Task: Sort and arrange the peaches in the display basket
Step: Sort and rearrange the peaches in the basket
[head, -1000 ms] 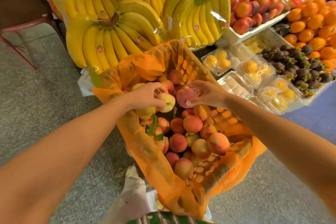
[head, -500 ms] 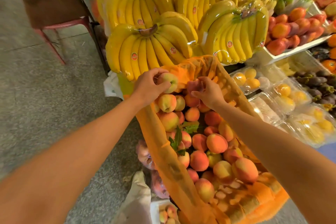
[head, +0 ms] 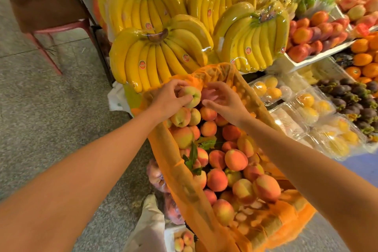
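Note:
A woven display basket lined with orange netting holds several peaches, some with green leaves. At its far end my left hand grips a pale yellow-green and pink peach. Right beside it my right hand curls its fingers over a pink peach, which is mostly hidden behind the fingers. Both held peaches sit just above the pile, close to the netting's raised far edge.
Wrapped banana bunches rise directly behind the basket. Clear clamshell boxes of yellow fruit lie to the right, with mangosteens, oranges and red fruit trays beyond. A red-legged chair stands at the far left. More peaches sit below the basket.
Both hands carried their peaches from the middle of the pile to the basket's far end. The left hand's peach now sits higher, near the netting edge.

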Demonstrator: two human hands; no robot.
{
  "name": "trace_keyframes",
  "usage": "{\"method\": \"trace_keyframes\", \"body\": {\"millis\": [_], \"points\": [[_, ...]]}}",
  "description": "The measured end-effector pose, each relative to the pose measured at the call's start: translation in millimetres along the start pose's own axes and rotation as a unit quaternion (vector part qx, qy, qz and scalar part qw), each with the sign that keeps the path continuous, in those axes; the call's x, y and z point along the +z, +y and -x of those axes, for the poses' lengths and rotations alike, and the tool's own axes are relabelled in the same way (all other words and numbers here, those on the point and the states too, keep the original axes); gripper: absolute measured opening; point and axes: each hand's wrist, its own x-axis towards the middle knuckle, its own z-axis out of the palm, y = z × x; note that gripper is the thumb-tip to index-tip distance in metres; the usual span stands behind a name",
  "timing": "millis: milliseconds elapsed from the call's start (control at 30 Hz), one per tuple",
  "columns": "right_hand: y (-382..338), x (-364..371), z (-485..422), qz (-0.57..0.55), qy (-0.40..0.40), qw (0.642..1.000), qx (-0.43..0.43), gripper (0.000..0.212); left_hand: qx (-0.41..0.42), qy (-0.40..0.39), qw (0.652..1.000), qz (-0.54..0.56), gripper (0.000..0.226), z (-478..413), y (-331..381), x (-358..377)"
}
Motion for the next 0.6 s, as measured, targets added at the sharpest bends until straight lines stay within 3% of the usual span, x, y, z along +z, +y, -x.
{"method": "trace_keyframes", "body": {"millis": [100, 300, 367, 467, 600], "points": [[-14.6, 0.5, 7.8, -0.100, -0.080, 0.992, -0.005, 0.061, -0.012, -0.013, 1.000, 0.017, 0.051, 0.1, 4.3, 7.7], [-10.8, -4.9, 1.2, -0.092, -0.061, 0.994, -0.006, 0.055, -0.004, -0.038, 0.999, 0.009, 0.038, 1.9, 11.2, 9.0], [-4.5, -4.1, -2.8, -0.027, -0.056, 0.998, -0.002, 0.056, 0.064, 0.023, 0.994, -0.087, 0.027, 2.3, 10.4, 2.5], [6.9, 3.8, -7.8, 0.107, -0.047, 0.993, -0.002, 0.055, 0.160, 0.127, 0.936, -0.288, 0.022, 2.8, 1.9, -10.9], [15.4, 20.3, -17.5, 0.252, -0.044, 0.967, -0.003, 0.053, 0.140, 0.054, 0.929, -0.337, 0.046, 2.1, -13.4, -22.3]]}}
